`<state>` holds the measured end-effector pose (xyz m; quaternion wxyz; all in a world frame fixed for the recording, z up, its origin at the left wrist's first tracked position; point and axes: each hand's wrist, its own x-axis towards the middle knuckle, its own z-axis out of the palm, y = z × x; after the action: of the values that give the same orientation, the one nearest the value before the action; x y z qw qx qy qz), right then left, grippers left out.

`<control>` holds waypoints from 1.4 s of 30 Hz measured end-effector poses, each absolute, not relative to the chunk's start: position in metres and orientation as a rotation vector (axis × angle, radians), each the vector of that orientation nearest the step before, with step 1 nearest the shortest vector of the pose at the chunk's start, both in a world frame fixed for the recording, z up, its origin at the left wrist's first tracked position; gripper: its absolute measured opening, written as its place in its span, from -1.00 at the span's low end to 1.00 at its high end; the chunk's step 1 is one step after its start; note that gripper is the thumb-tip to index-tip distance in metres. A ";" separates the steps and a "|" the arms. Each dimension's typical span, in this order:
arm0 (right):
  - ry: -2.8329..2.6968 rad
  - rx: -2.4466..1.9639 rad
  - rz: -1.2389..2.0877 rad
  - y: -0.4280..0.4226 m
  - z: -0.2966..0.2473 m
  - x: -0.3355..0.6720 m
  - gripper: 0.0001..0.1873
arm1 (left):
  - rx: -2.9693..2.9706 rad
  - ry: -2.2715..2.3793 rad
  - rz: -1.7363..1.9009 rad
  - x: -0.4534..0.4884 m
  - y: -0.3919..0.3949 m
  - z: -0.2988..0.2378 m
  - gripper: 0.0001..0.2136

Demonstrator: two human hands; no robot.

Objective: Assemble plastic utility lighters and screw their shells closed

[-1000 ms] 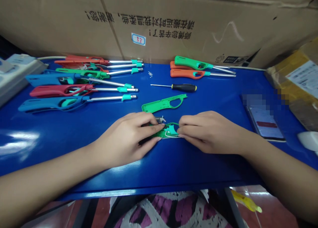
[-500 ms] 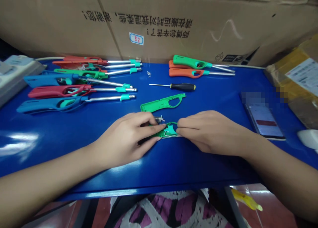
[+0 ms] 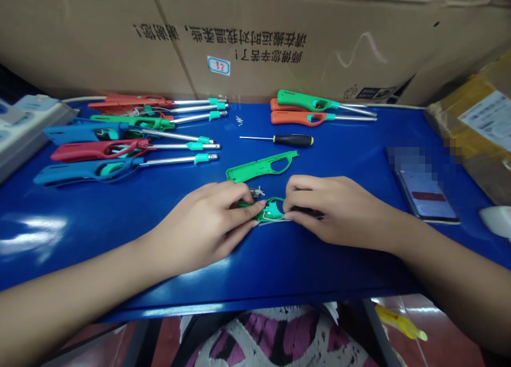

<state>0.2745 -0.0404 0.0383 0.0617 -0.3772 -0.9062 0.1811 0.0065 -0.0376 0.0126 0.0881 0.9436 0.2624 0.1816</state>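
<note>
Between my hands lies an opened green lighter casing half (image 3: 261,215) with a teal trigger (image 3: 273,211) and a thin pale wire inside. My left hand (image 3: 217,218) is closed on its left end, thumb and fingertips pressing the casing. At its right end, the fingers of my right hand (image 3: 327,207) are pinched by the trigger and wire; my fingers hide the exact hold. A small clear part with a metal tip (image 3: 256,192) sits just behind my left fingers. Beyond it rests the other green casing half (image 3: 261,166), its hollow inside facing up.
Behind lie a black-handled screwdriver (image 3: 293,139) and several tiny screws (image 3: 239,121). Lighters with red, blue and green handles (image 3: 91,171) are at left; more lighters (image 3: 297,117) lie back right. A phone (image 3: 425,188), taped box (image 3: 475,122), power strip (image 3: 35,122) and large carton (image 3: 255,15) surround them.
My right fingers have curled and shifted slightly at the casing's right end. My left hand keeps its grip on the casing. The view has shifted a little.
</note>
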 end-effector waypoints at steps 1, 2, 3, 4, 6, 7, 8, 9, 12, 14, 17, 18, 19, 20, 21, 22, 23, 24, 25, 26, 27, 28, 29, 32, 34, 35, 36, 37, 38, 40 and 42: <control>-2.692 -1.175 0.611 -0.040 0.039 0.274 -0.89 | 2.818 0.785 0.544 0.006 -0.038 0.012 -0.74; -2.654 -1.198 0.659 -0.039 0.039 0.274 -0.91 | 2.826 0.786 0.552 0.006 -0.037 0.012 -0.74; -2.627 -1.214 0.695 -0.039 0.039 0.273 -0.92 | 2.831 0.786 0.565 0.006 -0.037 0.011 -0.75; -2.606 -1.226 0.718 -0.038 0.039 0.273 -0.91 | 2.834 0.785 0.587 0.005 -0.037 0.011 -0.75; -2.578 -1.247 0.736 -0.035 0.037 0.273 -0.88 | 2.835 0.785 0.629 0.005 -0.036 0.009 -0.76; -2.568 -1.253 0.737 -0.034 0.036 0.273 -0.86 | 2.838 0.787 0.640 0.005 -0.036 0.008 -0.77; -2.559 -1.256 0.735 -0.033 0.034 0.273 -0.86 | 2.844 0.789 0.647 0.006 -0.036 0.007 -0.77; -2.550 -1.255 0.729 -0.032 0.033 0.274 -0.86 | 2.851 0.793 0.649 0.006 -0.036 0.007 -0.77; -2.528 -1.235 0.718 -0.031 0.029 0.274 -0.88 | 2.862 0.805 0.640 0.007 -0.037 0.006 -0.78; -2.515 -1.224 0.703 -0.032 0.027 0.272 -0.88 | 2.861 0.819 0.621 0.008 -0.038 0.007 -0.78; -2.535 -1.217 0.657 -0.033 0.027 0.268 -0.88 | 2.875 0.839 0.586 0.008 -0.038 0.009 -0.79; -2.551 -1.216 0.634 -0.034 0.027 0.267 -0.87 | 2.883 0.845 0.577 0.009 -0.038 0.010 -0.79; -2.566 -1.214 0.609 -0.034 0.027 0.266 -0.86 | 2.890 0.849 0.570 0.009 -0.038 0.011 -0.79; -2.575 -1.212 0.584 -0.034 0.027 0.266 -0.85 | 2.898 0.853 0.567 0.009 -0.038 0.011 -0.79; -2.580 -1.206 0.558 -0.033 0.027 0.266 -0.85 | 2.906 0.855 0.561 0.010 -0.039 0.012 -0.78; -2.582 -1.196 0.532 -0.032 0.026 0.266 -0.86 | 2.913 0.858 0.551 0.010 -0.039 0.012 -0.77; -2.582 -1.185 0.510 -0.031 0.026 0.267 -0.87 | 2.919 0.860 0.539 0.010 -0.039 0.012 -0.76; -2.577 -1.177 0.493 -0.030 0.025 0.268 -0.87 | 2.923 0.862 0.527 0.010 -0.039 0.012 -0.75; -2.564 -1.166 0.489 -0.029 0.025 0.270 -0.87 | 2.925 0.863 0.515 0.010 -0.039 0.012 -0.73; -2.542 -1.156 0.499 -0.028 0.024 0.271 -0.87 | 2.924 0.862 0.505 0.010 -0.039 0.011 -0.72; -2.510 -1.150 0.522 -0.026 0.023 0.273 -0.86 | 2.921 0.862 0.502 0.010 -0.038 0.011 -0.71; -2.472 -1.143 0.553 -0.025 0.021 0.274 -0.85 | 2.915 0.862 0.506 0.010 -0.038 0.011 -0.70; -2.434 -1.139 0.586 -0.024 0.020 0.275 -0.84 | 2.905 0.859 0.513 0.010 -0.038 0.010 -0.70; -2.368 -1.140 0.649 -0.021 0.016 0.276 -0.86 | 2.866 0.850 0.544 0.009 -0.037 0.009 -0.71; -2.356 -1.151 0.661 -0.020 0.014 0.274 -0.88 | 2.845 0.847 0.559 0.009 -0.037 0.009 -0.71; -2.352 -1.161 0.665 -0.020 0.013 0.273 -0.89 | 2.838 0.847 0.566 0.008 -0.037 0.008 -0.71; -2.346 -1.174 0.669 -0.020 0.013 0.272 -0.88 | 2.832 0.847 0.571 0.008 -0.037 0.008 -0.71; -2.336 -1.190 0.674 -0.020 0.013 0.271 -0.88 | 2.828 0.843 0.575 0.008 -0.037 0.008 -0.71; -2.328 -1.207 0.683 -0.021 0.012 0.270 -0.88 | 2.826 0.840 0.577 0.009 -0.037 0.008 -0.72; -2.318 -1.224 0.698 -0.022 0.012 0.268 -0.87 | 2.839 0.832 0.572 0.009 -0.037 0.008 -0.72; -2.325 -1.210 0.696 -0.023 0.012 0.267 -0.83 | 2.866 0.832 0.566 0.010 -0.037 0.009 -0.72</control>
<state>0.2671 -0.0232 0.0115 0.2134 -0.4360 -0.8376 0.2508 0.0101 -0.0373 0.0089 0.0521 0.9422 0.2737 0.1862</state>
